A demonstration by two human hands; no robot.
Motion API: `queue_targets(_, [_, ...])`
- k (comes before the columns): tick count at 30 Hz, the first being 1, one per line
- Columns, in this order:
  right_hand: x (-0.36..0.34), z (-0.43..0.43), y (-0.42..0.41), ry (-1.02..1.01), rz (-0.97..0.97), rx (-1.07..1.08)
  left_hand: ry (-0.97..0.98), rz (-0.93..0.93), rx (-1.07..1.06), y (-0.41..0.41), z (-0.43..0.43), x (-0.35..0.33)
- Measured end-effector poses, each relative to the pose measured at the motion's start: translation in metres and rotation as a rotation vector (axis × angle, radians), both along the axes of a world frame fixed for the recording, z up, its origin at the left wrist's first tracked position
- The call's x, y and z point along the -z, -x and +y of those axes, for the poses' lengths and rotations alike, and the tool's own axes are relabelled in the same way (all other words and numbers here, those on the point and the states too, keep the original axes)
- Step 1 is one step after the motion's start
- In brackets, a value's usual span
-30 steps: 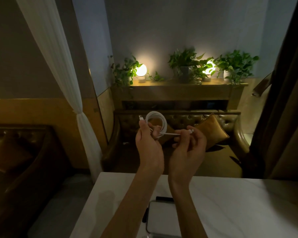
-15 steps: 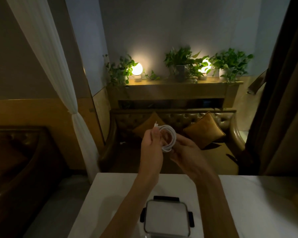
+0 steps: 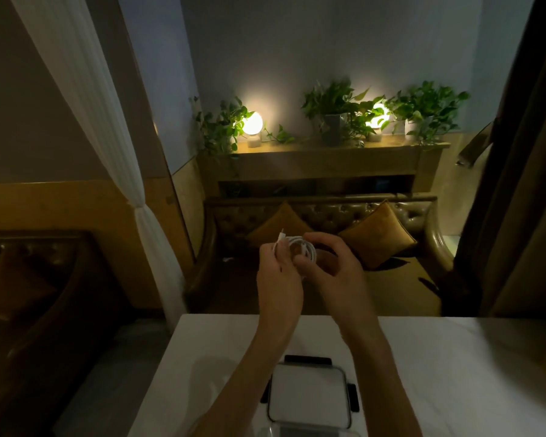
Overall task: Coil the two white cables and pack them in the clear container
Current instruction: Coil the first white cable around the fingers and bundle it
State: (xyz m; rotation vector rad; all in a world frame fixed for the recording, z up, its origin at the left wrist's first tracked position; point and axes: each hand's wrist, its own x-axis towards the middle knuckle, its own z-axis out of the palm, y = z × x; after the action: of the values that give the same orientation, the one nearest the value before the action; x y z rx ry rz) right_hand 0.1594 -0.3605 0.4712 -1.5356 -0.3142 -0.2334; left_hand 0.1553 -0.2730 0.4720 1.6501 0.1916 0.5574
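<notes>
Lid [image 3: 308, 392], pale with dark clips, lies nearest on the worktop [image 3: 454, 357]. The clear edge at the very bottom of the frame is likely the container [image 3: 312, 432]. Beyond it, in the air, both hands hold one white cable [image 3: 304, 250], wound into a small coil. The left hand [image 3: 279, 279] pinches it beside the plug end [image 3: 281, 236], which sticks up. The right hand [image 3: 331, 269] curls thumb and fingers round the far side.

The coil looks nearly done. The plug end wants tucking against the loops so they cannot spring open, and the pinch should hold all the way down into the container. The second cable is not in view.

Past the worktop stands a tufted sofa [image 3: 423, 216] with two cushions [image 3: 379, 234]. Behind it is a shelf [image 3: 328, 156] with plants and two glowing lamps [image 3: 252, 123], and a white curtain [image 3: 85, 89] hangs at the left.
</notes>
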Motion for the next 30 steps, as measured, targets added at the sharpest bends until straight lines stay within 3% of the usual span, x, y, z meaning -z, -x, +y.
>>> queue_targets(4, [0.002,0.018,-0.003,0.023,-0.084,0.245,0.038,-0.001,-0.010,0.001,-0.004,-0.001])
queue_targets(6, [0.009,0.026,-0.005,0.142,-0.140,0.338,0.094,0.010,-0.008,-0.002,-0.004,0.003])
queue_targets(10, [0.014,0.037,-0.010,0.262,-0.019,0.328,0.225,0.069,0.018,-0.007,-0.002,0.011])
queue_targets(12, [0.012,0.036,-0.006,0.263,-0.190,0.334,0.263,0.079,0.019,-0.006,0.003,0.008])
queue_targets(15, [0.009,0.034,0.000,0.260,-0.235,0.427,0.323,0.105,0.018,-0.003,0.010,0.003])
queue_targets(21, [-0.005,0.027,0.005,-0.179,-0.233,0.490,0.336,0.038,0.132,0.003,0.009,-0.005])
queue_targets(25, [-0.010,0.020,-0.003,-0.398,-0.078,0.589,0.229,-0.016,0.305,0.009,-0.003,-0.004])
queue_targets(27, [-0.006,0.024,-0.006,-0.243,-0.051,0.559,0.237,0.011,0.307,0.009,-0.007,0.000])
queue_targets(30, [0.007,0.031,0.000,0.104,-0.162,0.511,0.229,0.003,0.280,0.007,0.000,0.011])
